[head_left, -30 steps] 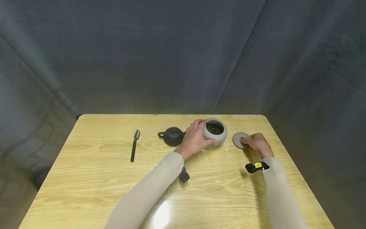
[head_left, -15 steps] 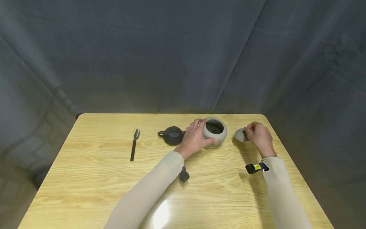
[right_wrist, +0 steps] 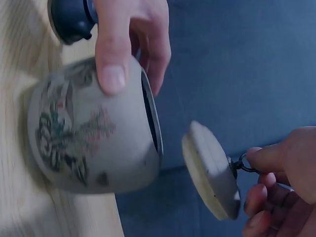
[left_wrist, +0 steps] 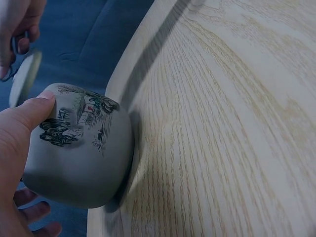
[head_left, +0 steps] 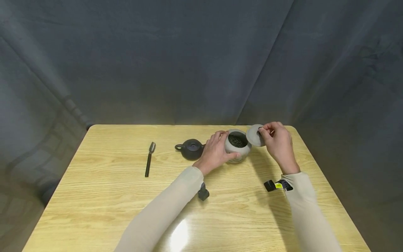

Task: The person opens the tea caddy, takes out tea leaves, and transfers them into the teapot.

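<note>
A grey ceramic tea jar (head_left: pixel 245 151) with a painted landscape stands on the table, its mouth uncovered and dark tea leaves (head_left: pixel 237 141) inside. My left hand (head_left: pixel 215 152) grips its left side, thumb at the front and fingers toward the far side. Close to the jar's right rim, a round grey lid (head_left: pixel 253 135) hangs tilted in the air. My right hand (head_left: pixel 279 142) pinches the dark ring (right_wrist: pixel 248 167) on top of that lid. In the right wrist view a gap shows between the lid and the jar's mouth.
A small dark teapot (head_left: pixel 192 149) stands left of the jar, its right side partly behind my left hand. Farther left lies a tea scoop (head_left: pixel 149 159) with a dark handle. A grey curtain (head_left: pixel 163 70) hangs behind the wooden table (head_left: pixel 110 203).
My right hand has lifted the lid off the table and carried it up and leftward to the jar's rim. My left hand has stayed on the jar.
</note>
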`<state>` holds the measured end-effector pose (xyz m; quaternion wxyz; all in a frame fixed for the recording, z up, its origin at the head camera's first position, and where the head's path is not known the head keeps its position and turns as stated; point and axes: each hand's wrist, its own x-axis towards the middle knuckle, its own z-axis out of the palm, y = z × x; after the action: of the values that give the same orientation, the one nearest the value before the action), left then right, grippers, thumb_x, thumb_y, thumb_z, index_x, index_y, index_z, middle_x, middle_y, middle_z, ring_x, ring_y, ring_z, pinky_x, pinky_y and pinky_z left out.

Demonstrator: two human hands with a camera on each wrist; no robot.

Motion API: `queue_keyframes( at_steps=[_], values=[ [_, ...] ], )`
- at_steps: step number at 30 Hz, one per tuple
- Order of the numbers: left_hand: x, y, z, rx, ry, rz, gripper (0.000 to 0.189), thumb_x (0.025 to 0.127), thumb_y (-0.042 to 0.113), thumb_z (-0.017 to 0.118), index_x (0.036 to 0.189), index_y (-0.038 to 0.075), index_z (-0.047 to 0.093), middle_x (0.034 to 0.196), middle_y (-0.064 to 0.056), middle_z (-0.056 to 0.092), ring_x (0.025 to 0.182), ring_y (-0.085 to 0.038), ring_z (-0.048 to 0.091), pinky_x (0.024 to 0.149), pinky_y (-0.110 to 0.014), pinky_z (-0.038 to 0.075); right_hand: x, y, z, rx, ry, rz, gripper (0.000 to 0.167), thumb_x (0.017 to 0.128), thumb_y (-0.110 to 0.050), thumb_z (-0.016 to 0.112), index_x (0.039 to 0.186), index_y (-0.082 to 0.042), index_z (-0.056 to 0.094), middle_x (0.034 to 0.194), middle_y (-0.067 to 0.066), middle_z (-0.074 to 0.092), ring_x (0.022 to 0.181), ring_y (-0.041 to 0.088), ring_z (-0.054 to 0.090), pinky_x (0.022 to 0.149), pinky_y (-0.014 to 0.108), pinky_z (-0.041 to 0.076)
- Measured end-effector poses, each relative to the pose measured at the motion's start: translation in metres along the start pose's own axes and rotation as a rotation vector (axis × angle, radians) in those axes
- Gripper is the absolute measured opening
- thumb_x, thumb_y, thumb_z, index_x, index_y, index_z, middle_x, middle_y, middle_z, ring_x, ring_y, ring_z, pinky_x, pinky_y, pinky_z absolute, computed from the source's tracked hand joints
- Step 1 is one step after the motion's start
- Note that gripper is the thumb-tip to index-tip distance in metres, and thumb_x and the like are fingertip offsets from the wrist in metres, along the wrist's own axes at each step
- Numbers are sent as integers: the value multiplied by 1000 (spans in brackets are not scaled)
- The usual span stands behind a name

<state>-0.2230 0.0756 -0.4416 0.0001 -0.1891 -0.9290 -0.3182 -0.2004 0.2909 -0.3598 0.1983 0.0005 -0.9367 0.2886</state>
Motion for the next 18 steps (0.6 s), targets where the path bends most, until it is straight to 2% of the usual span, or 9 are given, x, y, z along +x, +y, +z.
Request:
queue_keyframes(
  at_steps=[9,18],
  values=[
    [-1,1,-1,8,-8,0,101,90,65,77,167,17,35,165,-6,42,148,-27,48,121,-49,44,-1,-17,17,39,-42,-85,14,104,-12,70,97,1,71,93,14,61,77,24,53,65,28,39],
    [-2,3,-2,16,-3,-1,100,89,65,78,166,16,37,163,-6,44,145,-26,50,119,-46,45,1,-22,36,75,-106,-89,15,103,-14,72,97,0,70,91,12,62,75,22,52,63,28,40]
  ],
)
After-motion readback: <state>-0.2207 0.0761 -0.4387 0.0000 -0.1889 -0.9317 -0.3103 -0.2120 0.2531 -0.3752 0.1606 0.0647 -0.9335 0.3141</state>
